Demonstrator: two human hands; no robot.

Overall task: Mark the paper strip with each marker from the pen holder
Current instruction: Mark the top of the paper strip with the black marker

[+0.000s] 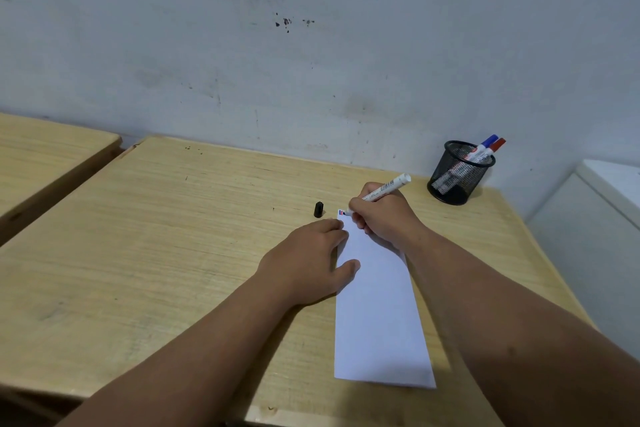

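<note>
A white paper strip point(377, 308) lies lengthwise on the wooden desk point(173, 236). My right hand point(384, 218) grips a white marker point(389, 187), its tip down at the strip's far left corner, where small red and blue marks show. My left hand point(311, 260) rests flat, fingers spread, pressing on the strip's left edge. A black marker cap point(318, 209) lies on the desk just left of the strip's far end. The black mesh pen holder point(457, 173) stands at the back right with a blue-capped marker point(485, 146) and a red-capped marker point(493, 148) in it.
A stained grey wall point(311, 45) runs right behind the desk. A second wooden desk point(41, 156) sits to the left across a narrow gap. A white cabinet point(595, 218) stands off the desk's right edge.
</note>
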